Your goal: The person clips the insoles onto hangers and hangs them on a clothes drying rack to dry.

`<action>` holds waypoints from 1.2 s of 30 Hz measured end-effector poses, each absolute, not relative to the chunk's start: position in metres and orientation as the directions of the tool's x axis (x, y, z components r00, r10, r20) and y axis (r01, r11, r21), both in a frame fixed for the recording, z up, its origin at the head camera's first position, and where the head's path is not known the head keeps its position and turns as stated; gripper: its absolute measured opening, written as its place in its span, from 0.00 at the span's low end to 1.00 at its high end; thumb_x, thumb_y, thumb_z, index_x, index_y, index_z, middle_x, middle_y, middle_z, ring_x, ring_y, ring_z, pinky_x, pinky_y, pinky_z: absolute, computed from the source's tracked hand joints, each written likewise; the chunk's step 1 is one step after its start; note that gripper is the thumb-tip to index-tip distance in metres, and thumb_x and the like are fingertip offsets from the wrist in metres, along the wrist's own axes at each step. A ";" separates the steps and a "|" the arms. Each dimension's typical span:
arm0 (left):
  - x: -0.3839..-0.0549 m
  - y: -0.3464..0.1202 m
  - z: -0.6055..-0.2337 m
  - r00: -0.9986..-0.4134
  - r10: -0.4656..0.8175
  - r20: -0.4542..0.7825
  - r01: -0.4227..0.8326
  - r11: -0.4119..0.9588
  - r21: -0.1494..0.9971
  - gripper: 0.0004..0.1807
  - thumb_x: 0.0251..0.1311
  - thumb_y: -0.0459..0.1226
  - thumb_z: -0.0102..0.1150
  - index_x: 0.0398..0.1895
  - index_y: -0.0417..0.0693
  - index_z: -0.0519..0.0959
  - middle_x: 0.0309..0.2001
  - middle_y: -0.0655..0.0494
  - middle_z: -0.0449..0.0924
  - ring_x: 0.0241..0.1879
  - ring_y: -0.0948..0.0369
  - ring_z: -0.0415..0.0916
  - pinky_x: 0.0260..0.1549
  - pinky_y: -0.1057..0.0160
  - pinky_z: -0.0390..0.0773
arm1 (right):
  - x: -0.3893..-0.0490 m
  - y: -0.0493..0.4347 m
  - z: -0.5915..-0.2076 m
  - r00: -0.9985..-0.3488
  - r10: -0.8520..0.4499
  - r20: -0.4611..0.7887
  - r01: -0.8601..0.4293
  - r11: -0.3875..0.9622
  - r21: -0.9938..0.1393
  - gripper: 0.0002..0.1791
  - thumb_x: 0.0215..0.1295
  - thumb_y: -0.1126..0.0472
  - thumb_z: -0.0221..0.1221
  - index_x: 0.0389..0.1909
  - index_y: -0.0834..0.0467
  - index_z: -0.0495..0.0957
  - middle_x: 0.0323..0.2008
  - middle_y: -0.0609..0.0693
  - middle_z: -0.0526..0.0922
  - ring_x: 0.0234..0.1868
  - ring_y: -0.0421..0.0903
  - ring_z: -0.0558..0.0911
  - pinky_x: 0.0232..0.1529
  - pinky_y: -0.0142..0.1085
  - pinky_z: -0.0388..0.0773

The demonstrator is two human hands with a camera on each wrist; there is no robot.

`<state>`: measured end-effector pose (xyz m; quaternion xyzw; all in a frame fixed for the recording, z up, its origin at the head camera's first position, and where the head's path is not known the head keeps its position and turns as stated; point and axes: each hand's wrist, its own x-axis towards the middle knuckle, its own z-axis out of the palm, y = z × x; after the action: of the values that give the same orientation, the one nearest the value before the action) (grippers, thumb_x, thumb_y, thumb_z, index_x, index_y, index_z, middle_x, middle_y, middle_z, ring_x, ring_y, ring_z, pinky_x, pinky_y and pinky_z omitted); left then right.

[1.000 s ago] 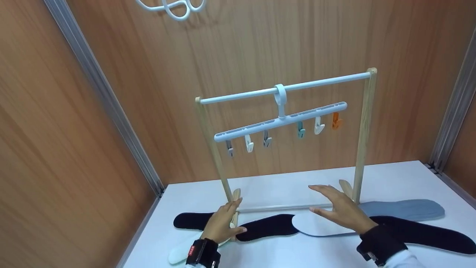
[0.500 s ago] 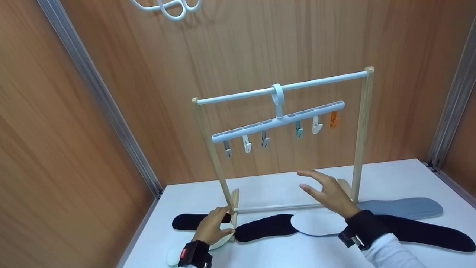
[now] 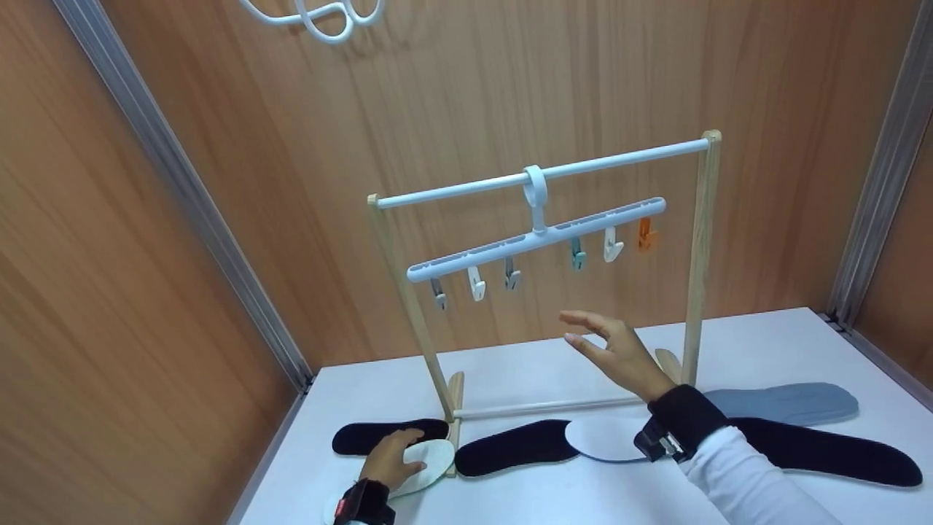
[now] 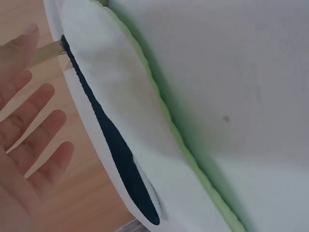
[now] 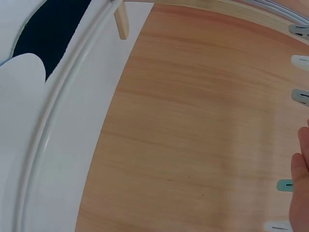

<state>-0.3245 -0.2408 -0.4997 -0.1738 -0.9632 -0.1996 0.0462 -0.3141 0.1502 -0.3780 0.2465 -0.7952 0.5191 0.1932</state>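
My left hand (image 3: pixel 392 459) is over a pale insole with a light green edge (image 3: pixel 431 461), its fingers loosely spread and holding nothing. In the left wrist view the fingers appear apart from this insole (image 4: pixel 120 92). A black insole (image 3: pixel 357 439) lies just behind it. Raised in front of the rack, my right hand (image 3: pixel 619 354) holds nothing, fingers extended and thumb apart. Above it a light blue hanger (image 3: pixel 503 250) hangs from the rack's bar (image 3: pixel 466 189). Several clips dangle from the hanger, among them a teal clip (image 3: pixel 577 255) and an orange clip (image 3: pixel 646 235).
More insoles lie along the table (image 3: pixel 554 503): a black insole (image 3: pixel 510 448), a white insole (image 3: pixel 605 439), another black insole (image 3: pixel 831 452) and a grey-blue insole (image 3: pixel 787 403). Wooden posts (image 3: pixel 698 270) hold up the rack. A white wire piece (image 3: pixel 328 22) is on the wall.
My left hand has moved down and left, away from the rack's left foot to over the green-edged insole. My right hand has risen and shifted left towards the clips.
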 end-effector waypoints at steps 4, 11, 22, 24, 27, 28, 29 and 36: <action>-0.329 -0.248 -0.507 -0.942 0.289 0.169 0.331 0.883 0.333 0.24 0.44 0.31 0.71 0.48 0.36 0.78 0.45 0.42 0.80 0.46 0.44 0.76 0.46 0.47 0.75 | -0.319 0.145 -0.370 -0.801 -0.193 0.566 -0.597 0.322 -0.735 0.21 0.65 0.61 0.58 0.58 0.63 0.73 0.55 0.58 0.78 0.58 0.55 0.74 0.57 0.52 0.71; -0.332 -0.255 -0.519 -0.947 0.272 0.169 0.312 0.901 0.301 0.20 0.45 0.28 0.70 0.45 0.37 0.79 0.42 0.41 0.80 0.44 0.43 0.76 0.43 0.47 0.76 | -0.327 0.134 -0.366 -0.800 -0.178 0.573 -0.600 0.247 -0.761 0.23 0.66 0.61 0.57 0.59 0.66 0.70 0.57 0.59 0.76 0.59 0.53 0.74 0.60 0.47 0.68; -0.339 -0.258 -0.525 -0.967 0.230 0.110 0.252 0.928 0.276 0.18 0.44 0.27 0.69 0.41 0.39 0.79 0.37 0.45 0.79 0.40 0.46 0.77 0.39 0.48 0.77 | -0.344 0.118 -0.351 -0.799 -0.168 0.578 -0.602 0.188 -0.776 0.24 0.69 0.62 0.53 0.62 0.67 0.66 0.61 0.61 0.71 0.62 0.54 0.71 0.61 0.44 0.66; -0.340 -0.258 -0.525 -0.973 0.209 0.099 0.229 0.932 0.283 0.18 0.44 0.27 0.70 0.41 0.39 0.79 0.38 0.44 0.80 0.41 0.45 0.77 0.40 0.48 0.76 | -0.346 0.115 -0.346 -0.811 -0.174 0.558 -0.583 0.177 -0.793 0.23 0.70 0.62 0.51 0.64 0.66 0.65 0.63 0.60 0.69 0.64 0.53 0.69 0.61 0.42 0.66; -0.341 -0.258 -0.526 -0.979 0.182 0.090 0.200 0.934 0.297 0.19 0.43 0.27 0.70 0.42 0.38 0.79 0.38 0.43 0.79 0.41 0.45 0.77 0.41 0.47 0.76 | -0.347 0.111 -0.339 -0.829 -0.192 0.525 -0.553 0.152 -0.819 0.24 0.72 0.62 0.48 0.66 0.66 0.62 0.65 0.59 0.67 0.66 0.52 0.67 0.63 0.42 0.64; -0.341 -0.258 -0.527 -0.981 0.173 0.090 0.192 0.933 0.303 0.20 0.43 0.27 0.70 0.43 0.38 0.79 0.39 0.43 0.79 0.42 0.45 0.76 0.41 0.47 0.76 | -0.348 0.109 -0.338 -0.834 -0.197 0.515 -0.545 0.149 -0.825 0.24 0.72 0.62 0.48 0.66 0.65 0.62 0.66 0.59 0.66 0.66 0.52 0.66 0.63 0.42 0.64; -0.342 -0.258 -0.527 -0.982 0.165 0.093 0.186 0.933 0.308 0.20 0.42 0.27 0.70 0.43 0.38 0.79 0.39 0.43 0.79 0.42 0.44 0.76 0.41 0.47 0.76 | -0.349 0.108 -0.336 -0.838 -0.201 0.508 -0.538 0.145 -0.830 0.24 0.72 0.61 0.48 0.66 0.65 0.61 0.66 0.59 0.66 0.66 0.52 0.66 0.63 0.42 0.64; -0.346 -0.258 -0.523 -0.986 0.137 0.097 0.162 0.927 0.339 0.22 0.40 0.26 0.72 0.44 0.37 0.79 0.40 0.42 0.76 0.42 0.45 0.76 0.42 0.47 0.77 | -0.362 0.103 -0.332 -0.856 -0.201 0.477 -0.505 0.128 -0.853 0.27 0.72 0.59 0.49 0.66 0.68 0.59 0.65 0.61 0.66 0.66 0.56 0.66 0.63 0.43 0.64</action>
<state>-0.3463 -0.2579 -0.5230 -0.0762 -0.9808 -0.1757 0.0360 -0.3622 0.1031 -0.3322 0.2384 -0.7409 0.6156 0.1236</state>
